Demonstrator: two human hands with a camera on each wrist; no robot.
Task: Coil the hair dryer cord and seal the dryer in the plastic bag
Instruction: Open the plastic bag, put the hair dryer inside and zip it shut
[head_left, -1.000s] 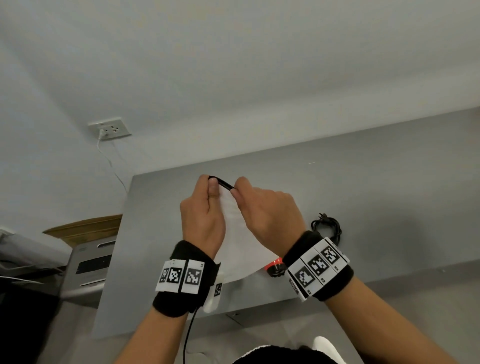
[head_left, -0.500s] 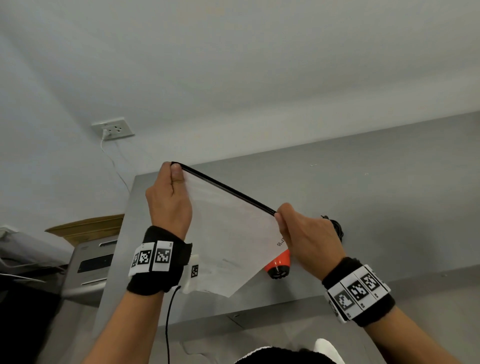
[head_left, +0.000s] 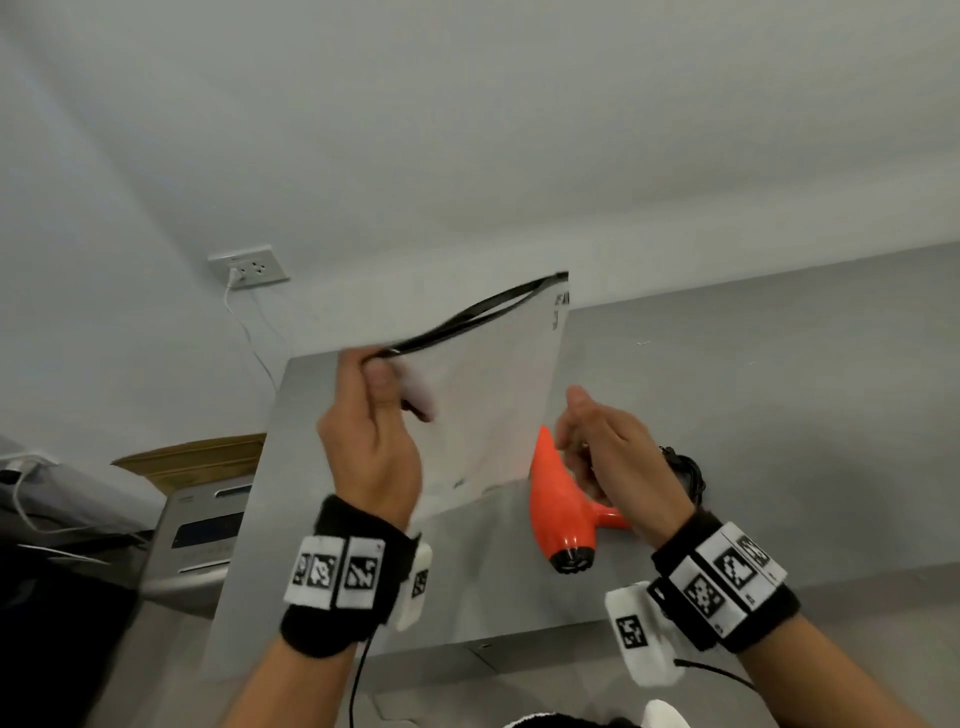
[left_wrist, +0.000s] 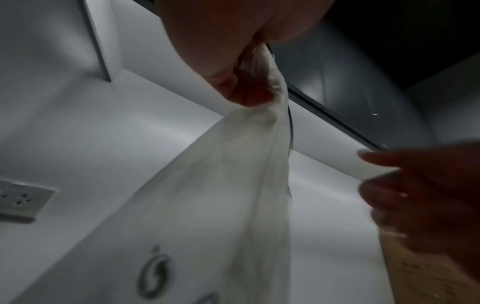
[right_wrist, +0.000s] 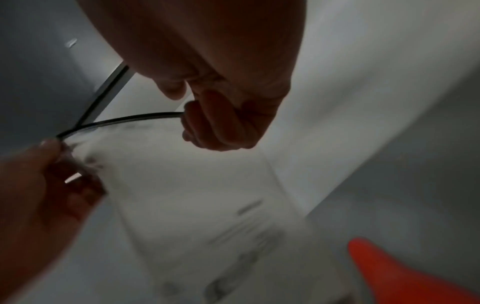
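Observation:
A translucent white zip bag with a black zip strip hangs in the air over the grey table. My left hand pinches the strip near its left corner; the two strips part slightly toward the free right corner. The right hand is off the bag, with its fingers loosely curled and holding nothing, just above the orange hair dryer lying on the table. A coiled black cord lies behind that hand, partly hidden. The right wrist view shows the bag and the dryer's nose.
A wall outlet with a white cable plugged in is at the back left. A cardboard box and a grey machine stand left of the table. The table's near edge runs just in front of my wrists.
My right hand has let go of the bag's right corner and dropped toward the dryer. The left hand still grips the strip; the free corner has swung up and the mouth has parted.

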